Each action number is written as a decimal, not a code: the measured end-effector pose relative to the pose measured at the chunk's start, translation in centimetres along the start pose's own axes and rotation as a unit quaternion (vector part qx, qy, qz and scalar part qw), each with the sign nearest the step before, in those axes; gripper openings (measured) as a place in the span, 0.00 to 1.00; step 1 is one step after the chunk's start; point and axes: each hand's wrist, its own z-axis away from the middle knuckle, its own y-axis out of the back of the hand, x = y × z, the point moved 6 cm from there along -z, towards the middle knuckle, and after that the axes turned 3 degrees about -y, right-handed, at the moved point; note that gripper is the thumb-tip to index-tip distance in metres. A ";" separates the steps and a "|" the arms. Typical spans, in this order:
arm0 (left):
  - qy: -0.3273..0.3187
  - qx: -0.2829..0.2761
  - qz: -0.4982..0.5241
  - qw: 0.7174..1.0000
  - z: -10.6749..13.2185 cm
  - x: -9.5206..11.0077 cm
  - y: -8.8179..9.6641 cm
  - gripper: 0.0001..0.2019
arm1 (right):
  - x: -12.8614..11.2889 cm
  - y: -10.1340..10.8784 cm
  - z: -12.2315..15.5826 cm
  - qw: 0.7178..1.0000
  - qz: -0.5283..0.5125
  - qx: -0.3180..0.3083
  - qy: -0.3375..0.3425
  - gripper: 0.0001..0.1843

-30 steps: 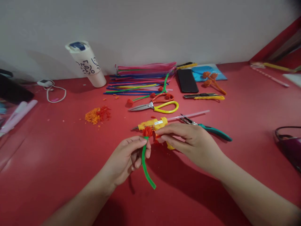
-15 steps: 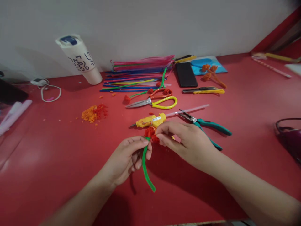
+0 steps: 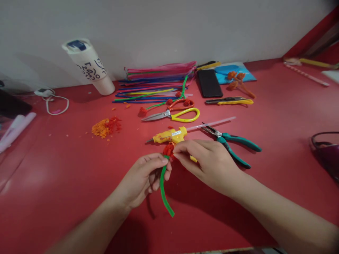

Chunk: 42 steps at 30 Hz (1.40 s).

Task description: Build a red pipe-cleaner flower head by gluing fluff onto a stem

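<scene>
The person's left hand (image 3: 145, 176) grasps a green stem (image 3: 164, 195) between thumb and fingers, just under the red flower head (image 3: 167, 149) at its top; the stem's lower end curves down above the red desk (image 3: 66, 204). The right hand (image 3: 210, 164) has its thumb and forefinger drawn together at the flower's right edge, though whether they pinch any part of it cannot be told. Just beyond the hands lies a yellow glue gun (image 3: 166, 137), partly hidden by the right hand, with green-handled pliers (image 3: 239, 141) to its right, scissors (image 3: 162, 115) behind it, and a pile of orange and red bits (image 3: 101, 128) to its left.
</scene>
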 end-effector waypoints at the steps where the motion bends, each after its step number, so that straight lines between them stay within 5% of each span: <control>1: -0.001 0.000 -0.002 1.000 0.0 0.0 0.0 0.09 | -0.1 0.0 0.0 1.000 0.010 0.004 0.005 0.08; 30: -0.001 -0.003 -0.018 1.000 0.1 0.3 0.0 0.10 | -0.7 0.3 0.0 0.998 0.009 0.022 0.057 0.08; 36: -0.076 0.012 -0.062 0.995 0.3 0.9 0.2 0.08 | -0.3 1.7 -0.1 0.993 -0.110 0.044 -0.028 0.04; 39: -0.227 0.067 -0.207 0.949 1.2 2.5 0.7 0.09 | 0.4 1.5 -0.3 0.966 -0.217 0.007 -0.139 0.06; 42: -0.401 0.098 -0.357 0.838 2.8 4.1 0.4 0.12 | 0.7 0.3 -0.1 0.912 -0.333 -0.057 -0.233 0.06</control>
